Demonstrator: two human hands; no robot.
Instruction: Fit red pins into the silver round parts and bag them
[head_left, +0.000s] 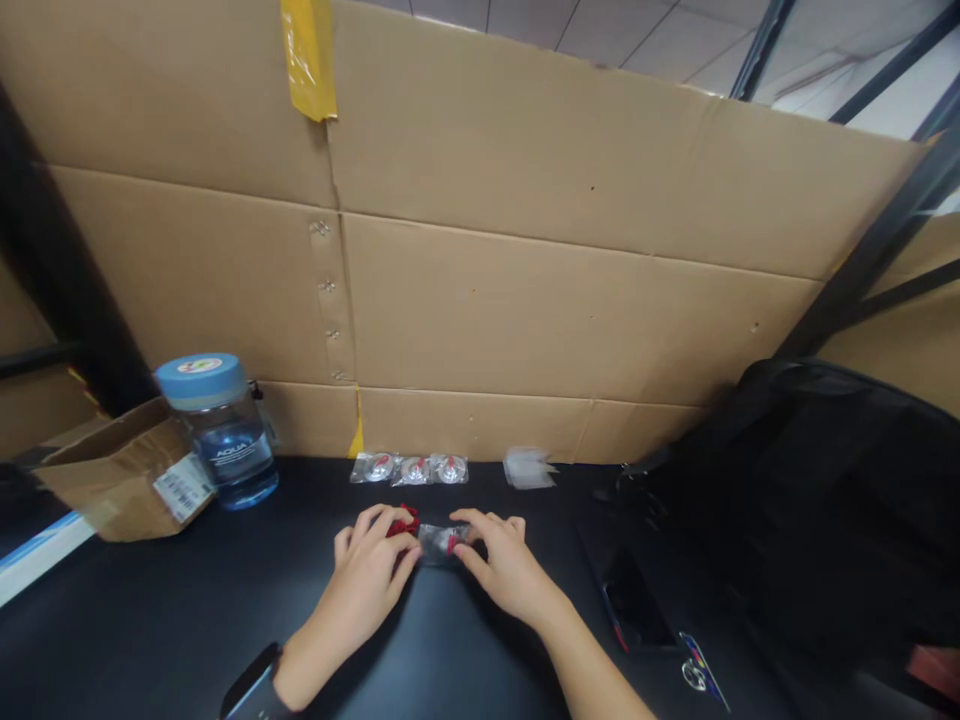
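My left hand [371, 570] and my right hand [502, 565] rest on the black table [187, 620], fingertips meeting on a small clear packet with a red item [435, 540] between them. The left fingers pinch the packet's red end; the right fingers press its other end. Three similar packed round pieces [411, 468] lie in a row just behind, against the cardboard wall. A small stack of empty clear bags [529, 468] lies to their right.
A cardboard wall [525, 300] closes off the back. A blue-lidded water bottle [221, 430] and an open cardboard box [120, 480] stand at the left. A black bag [810, 500] fills the right side, with a dark phone [637, 605] and a tag beside it.
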